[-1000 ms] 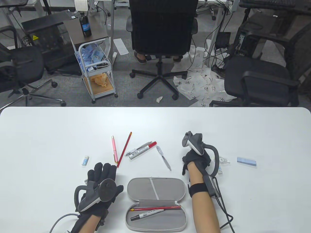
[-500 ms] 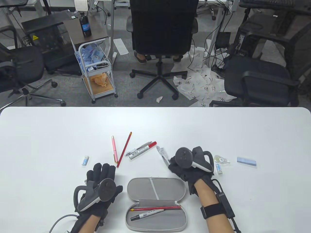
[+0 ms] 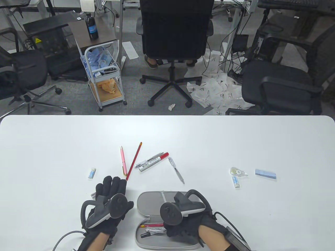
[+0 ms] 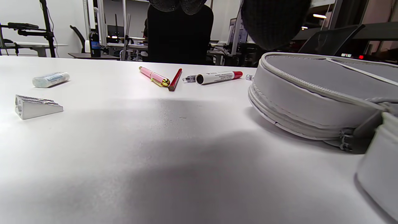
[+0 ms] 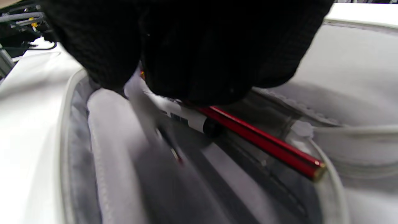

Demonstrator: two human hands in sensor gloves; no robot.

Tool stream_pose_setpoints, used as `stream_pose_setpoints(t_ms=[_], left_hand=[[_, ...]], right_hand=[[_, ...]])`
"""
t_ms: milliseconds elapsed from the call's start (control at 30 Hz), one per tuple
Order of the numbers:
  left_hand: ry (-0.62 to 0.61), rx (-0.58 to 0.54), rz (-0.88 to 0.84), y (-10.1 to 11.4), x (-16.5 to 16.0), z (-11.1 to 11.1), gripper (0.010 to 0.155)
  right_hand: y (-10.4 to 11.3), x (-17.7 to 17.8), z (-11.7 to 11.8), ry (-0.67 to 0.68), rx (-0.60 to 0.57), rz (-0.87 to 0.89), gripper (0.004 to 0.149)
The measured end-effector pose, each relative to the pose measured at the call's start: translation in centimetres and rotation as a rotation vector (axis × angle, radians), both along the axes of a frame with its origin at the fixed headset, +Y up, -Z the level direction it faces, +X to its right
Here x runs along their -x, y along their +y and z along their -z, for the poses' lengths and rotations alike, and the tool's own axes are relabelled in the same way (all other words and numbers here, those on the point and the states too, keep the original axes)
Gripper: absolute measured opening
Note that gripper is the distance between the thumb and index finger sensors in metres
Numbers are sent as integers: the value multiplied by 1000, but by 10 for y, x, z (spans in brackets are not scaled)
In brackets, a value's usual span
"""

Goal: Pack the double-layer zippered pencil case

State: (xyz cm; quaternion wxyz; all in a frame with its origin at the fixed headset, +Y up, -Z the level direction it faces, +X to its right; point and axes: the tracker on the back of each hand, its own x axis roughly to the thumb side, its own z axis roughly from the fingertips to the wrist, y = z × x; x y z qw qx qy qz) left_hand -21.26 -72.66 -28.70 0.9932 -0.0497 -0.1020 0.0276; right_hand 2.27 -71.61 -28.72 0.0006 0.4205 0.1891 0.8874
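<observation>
Matt grey fabric on the pencil case (image 4: 314, 93), stitched along the zip. Glossy red lacquer on the pencil (image 5: 264, 143). Brushed bare metal on the sharpener (image 4: 35, 106). Smooth, faintly shiny white tabletop (image 3: 52, 146). Black knit on the gloves (image 3: 112, 187).

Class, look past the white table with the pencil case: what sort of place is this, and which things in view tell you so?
Most likely an office or lab workspace. Black swivel chairs stand on grey carpet beyond the table, loose cables trail to equipment on the floor, and a small wheeled cart sits beside a desk.
</observation>
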Motion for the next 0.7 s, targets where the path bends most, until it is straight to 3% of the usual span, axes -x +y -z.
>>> stream_pose_setpoints(t_ms=[167, 233, 267, 333, 500, 600, 700], left_hand=[[9, 0, -19, 0, 3, 1, 85], [9, 10, -18, -2, 3, 2, 85], [8, 15, -16, -2, 3, 2, 85], [7, 21, -7, -2, 3, 1, 85], [10, 20, -21, -1, 5, 2, 85], [10, 33, -13, -4, 4, 3, 85], [13, 27, -13, -4, 4, 3, 85]], right_hand=[[34, -25, 51, -257, -146, 159, 40], [39, -34, 79, -395, -186, 120, 40], [39, -37, 91, -445, -153, 69, 43], [33, -41, 118, -548, -69, -23, 48], [9, -43, 160, -681, -100, -212, 53], [-2, -30, 171, -679, -214, -318, 55], [-15, -17, 175, -684, -168, -351, 54]])
